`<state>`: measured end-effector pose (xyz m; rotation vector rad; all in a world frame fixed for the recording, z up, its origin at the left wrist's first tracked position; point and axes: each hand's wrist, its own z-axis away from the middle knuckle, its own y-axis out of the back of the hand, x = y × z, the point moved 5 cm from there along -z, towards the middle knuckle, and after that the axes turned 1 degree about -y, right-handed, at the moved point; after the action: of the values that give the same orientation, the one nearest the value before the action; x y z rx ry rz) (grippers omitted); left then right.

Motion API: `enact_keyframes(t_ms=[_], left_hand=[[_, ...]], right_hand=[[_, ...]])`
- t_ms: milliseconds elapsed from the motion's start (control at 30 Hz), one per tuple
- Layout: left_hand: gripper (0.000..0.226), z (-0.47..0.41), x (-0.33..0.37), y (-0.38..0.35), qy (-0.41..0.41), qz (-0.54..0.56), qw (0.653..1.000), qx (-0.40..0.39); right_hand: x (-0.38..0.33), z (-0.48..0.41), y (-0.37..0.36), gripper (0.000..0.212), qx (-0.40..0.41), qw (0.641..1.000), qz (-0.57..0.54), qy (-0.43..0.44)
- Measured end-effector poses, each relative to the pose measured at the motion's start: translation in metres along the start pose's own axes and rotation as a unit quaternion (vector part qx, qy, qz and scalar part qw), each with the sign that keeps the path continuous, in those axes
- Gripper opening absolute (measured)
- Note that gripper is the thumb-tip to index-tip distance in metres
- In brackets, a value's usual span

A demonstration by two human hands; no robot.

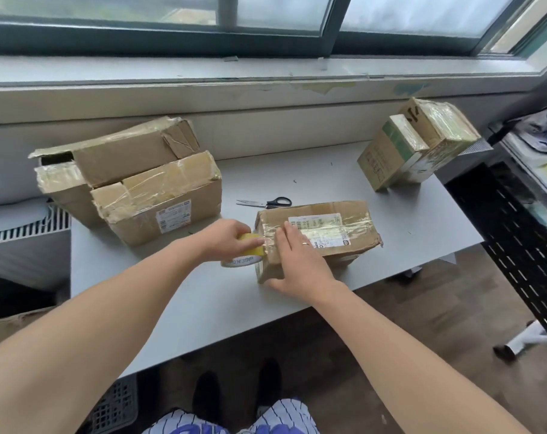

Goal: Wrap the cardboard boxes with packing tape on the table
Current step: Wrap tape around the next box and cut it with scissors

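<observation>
The left hand (227,238) grips a yellow tape roll (246,254), its white core printed "MADE IN C…", against the left end of a creased cardboard box (328,211) near the worktop's (203,296) front edge. The right hand (297,264) presses flat on the box's glossy taped top, beside a white shipping label (320,228).

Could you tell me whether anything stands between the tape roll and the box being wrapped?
Nothing visible does. The left hand holds the tape roll against the end of the box; the right hand rests on its top. The scissors lie behind it.
</observation>
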<state>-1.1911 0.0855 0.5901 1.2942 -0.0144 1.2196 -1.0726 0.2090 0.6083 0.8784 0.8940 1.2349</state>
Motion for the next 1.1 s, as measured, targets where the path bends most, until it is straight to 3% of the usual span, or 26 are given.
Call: enact_keyframes(t_ms=[133,300,433,600,733,900,1100], left_hand=[[0.039,0.013,0.002,0.0,-0.012,0.009,1.0,0.002],[0.043,0.028,0.005,0.002,-0.006,0.051,0.998,0.026],[0.053,0.047,-0.003,0.034,0.0,0.101,0.992,0.072],[0.054,0.081,-0.01,0.096,0.006,0.155,0.976,0.155],[0.054,0.099,0.011,0.134,-0.001,0.104,0.979,0.175],[0.044,0.123,-0.013,0.153,0.075,-0.011,0.978,0.195],[0.061,0.095,-0.002,0.108,0.108,0.009,0.967,0.23]], right_hand=[[0.016,-0.018,0.021,0.129,0.015,0.997,0.073,-0.02],[-0.003,-0.046,0.022,0.143,-0.066,0.992,0.088,0.066],[0.0,-0.042,0.05,0.135,-0.01,0.991,0.015,0.13],[0.019,-0.026,0.109,0.126,0.057,0.962,-0.19,0.186],[0.046,-0.017,0.115,0.12,0.037,0.937,-0.29,0.19],[0.101,-0.014,0.117,0.11,0.045,0.906,-0.38,0.182],[0.141,-0.02,0.113,0.115,0.015,0.889,-0.425,0.17]])
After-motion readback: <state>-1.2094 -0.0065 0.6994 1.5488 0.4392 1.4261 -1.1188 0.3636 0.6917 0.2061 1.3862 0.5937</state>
